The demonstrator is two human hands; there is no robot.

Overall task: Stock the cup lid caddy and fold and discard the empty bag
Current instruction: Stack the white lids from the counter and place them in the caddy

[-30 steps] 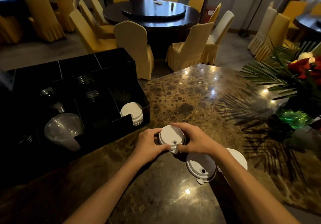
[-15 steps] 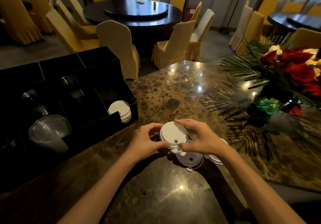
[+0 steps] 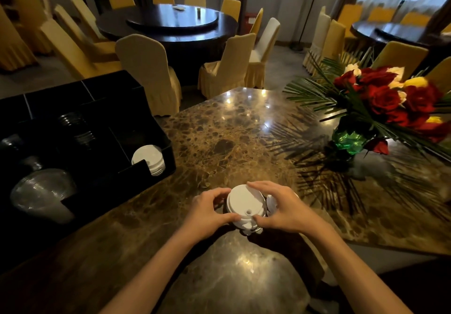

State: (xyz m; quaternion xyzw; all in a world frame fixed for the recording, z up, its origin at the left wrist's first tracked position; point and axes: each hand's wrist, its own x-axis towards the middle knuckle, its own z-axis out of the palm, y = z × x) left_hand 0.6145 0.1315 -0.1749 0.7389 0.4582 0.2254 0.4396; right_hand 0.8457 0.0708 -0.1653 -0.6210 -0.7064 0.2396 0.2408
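Note:
A small stack of white cup lids (image 3: 244,202) sits on the marble table in front of me. My left hand (image 3: 207,210) grips its left side with curled fingers and thumb. My right hand (image 3: 280,207) curls round its right side, thumb at the front. Another white lid (image 3: 271,202) stands on edge under my right palm, partly hidden. The black lid caddy (image 3: 156,128) stands at the left; its near right compartment holds a few white lids (image 3: 148,156). No bag is in view.
Clear domed lids (image 3: 41,194) and dark lids (image 3: 84,137) fill other caddy compartments. A vase of red roses with palm fronds (image 3: 380,104) stands on the table's right side. Covered chairs (image 3: 148,69) and round dark tables lie beyond the marble table (image 3: 219,123).
The loose lids that lay to the right have been gathered under my right hand against the stack. Both hands have closed in on the stack. The camera has turned to the right.

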